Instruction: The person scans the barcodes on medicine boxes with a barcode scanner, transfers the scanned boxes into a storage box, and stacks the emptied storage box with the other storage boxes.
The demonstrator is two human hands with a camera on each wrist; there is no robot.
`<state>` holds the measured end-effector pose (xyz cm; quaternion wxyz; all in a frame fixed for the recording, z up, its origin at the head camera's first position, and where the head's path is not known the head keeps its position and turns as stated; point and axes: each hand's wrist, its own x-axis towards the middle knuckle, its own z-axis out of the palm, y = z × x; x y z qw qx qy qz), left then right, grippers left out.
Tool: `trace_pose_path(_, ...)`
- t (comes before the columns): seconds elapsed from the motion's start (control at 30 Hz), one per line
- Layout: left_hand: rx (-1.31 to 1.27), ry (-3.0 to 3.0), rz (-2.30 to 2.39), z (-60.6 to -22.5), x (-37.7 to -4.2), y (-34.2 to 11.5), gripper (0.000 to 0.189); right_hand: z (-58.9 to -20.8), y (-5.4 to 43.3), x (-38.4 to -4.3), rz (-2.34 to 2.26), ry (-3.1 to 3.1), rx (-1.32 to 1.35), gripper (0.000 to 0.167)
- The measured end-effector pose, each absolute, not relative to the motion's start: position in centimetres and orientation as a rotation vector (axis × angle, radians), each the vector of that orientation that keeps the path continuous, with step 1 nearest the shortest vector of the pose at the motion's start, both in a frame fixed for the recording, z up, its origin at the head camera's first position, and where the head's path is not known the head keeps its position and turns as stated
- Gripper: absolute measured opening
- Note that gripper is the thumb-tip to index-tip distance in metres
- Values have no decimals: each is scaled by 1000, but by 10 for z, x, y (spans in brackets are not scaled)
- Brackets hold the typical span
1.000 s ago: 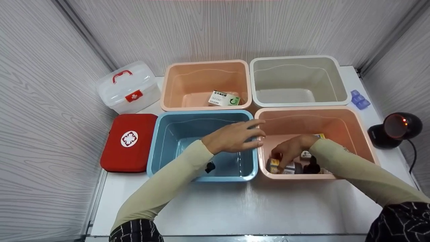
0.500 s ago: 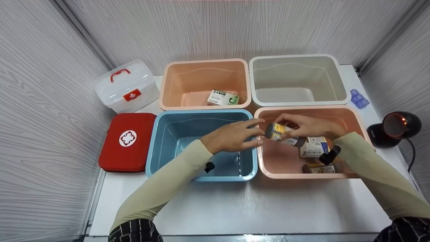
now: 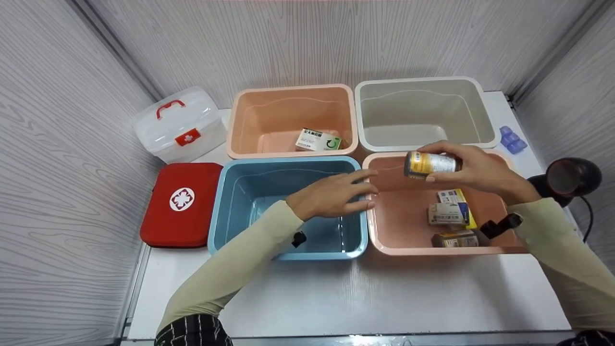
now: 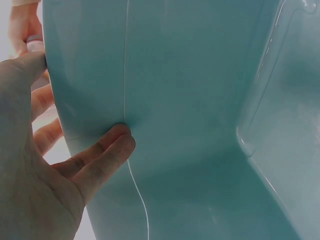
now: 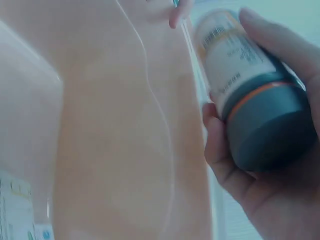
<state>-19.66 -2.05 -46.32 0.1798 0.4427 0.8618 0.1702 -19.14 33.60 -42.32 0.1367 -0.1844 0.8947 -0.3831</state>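
One bottle (image 3: 429, 164) lies sideways in right hand (image 3: 473, 168); apparently above pink bin (image 3: 516, 180).

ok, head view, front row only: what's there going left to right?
red first-aid pouch → blue bin → left hand on the blue bin's right wall → near pink bin → black scanner

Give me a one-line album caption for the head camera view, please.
Right hand holds a yellow-labelled, dark-capped medicine bottle above the near peach plastic bin.
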Motion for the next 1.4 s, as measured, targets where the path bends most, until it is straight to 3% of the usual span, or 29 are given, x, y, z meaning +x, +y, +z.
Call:
trace_pose_path(0.2, 1279, 2438, 489, -463, -197, -22, 53, -414, 356, -185, -1177, 2781, -523, 47)
trace_pose_path(0.43, 1283, 2432, 498, -466, -198, -21, 55, -413, 382, -175, -1325, 2820, -407, 56)
trace_pose_path(0.53, 1281, 2433, 498, -466, -198, -22, 54, -414, 391, -173, -1440, 2812, -352, 53)
trace_pose_path(0.77, 1295, 2428, 503, -465, -198, -23, 52, -425, 426, -173, -2367, 2288, -117, 36)
trace_pose_path(0.9, 1301, 2428, 503, -465, -198, -22, 52, -432, 448, -171, -2705, 1936, 43, 38)
trace_pose_path(1.1, 1308, 2429, 500, -465, -199, -20, 53, -438, 473, -162, -2658, 1992, 340, 60)
trace_pose_path(1.4, 1309, 2426, 504, -466, -199, -21, 52, -459, 504, -137, -2533, 2202, 264, 43)
